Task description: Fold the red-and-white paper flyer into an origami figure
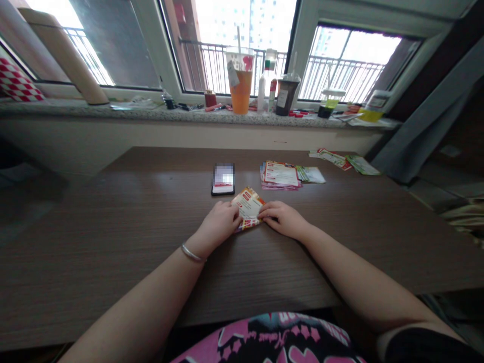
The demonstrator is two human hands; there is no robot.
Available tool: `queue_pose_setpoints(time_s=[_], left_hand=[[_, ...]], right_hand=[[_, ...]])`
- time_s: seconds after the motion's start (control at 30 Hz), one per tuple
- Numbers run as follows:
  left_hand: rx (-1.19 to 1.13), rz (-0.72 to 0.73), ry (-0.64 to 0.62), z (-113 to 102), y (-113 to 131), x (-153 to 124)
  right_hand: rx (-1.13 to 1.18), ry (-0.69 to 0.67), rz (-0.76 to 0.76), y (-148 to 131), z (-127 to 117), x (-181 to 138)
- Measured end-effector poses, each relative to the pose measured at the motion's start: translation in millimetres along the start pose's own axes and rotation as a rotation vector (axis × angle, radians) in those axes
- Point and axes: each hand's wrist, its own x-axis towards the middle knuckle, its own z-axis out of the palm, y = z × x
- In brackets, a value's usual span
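on the wood-grain tabletop, centred before me, is the printed leaflet; my left hand grasps its left edge, my right hand its right. thin paper, i judge: light, flexible, slightly slick, easily creased or torn; best held near opposite edges with flat fingertips, without tugging.

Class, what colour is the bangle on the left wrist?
Silver: the bangle shows in the head view.
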Motion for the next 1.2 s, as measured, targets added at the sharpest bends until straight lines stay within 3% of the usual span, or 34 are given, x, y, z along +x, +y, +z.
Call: queue_pose_setpoints(time_s=[1.2], left_hand=[[0.029,-0.016,-0.043,4,-4,4]], right_hand=[[-0.233,-0.095,0.086,-8,-5,-2]])
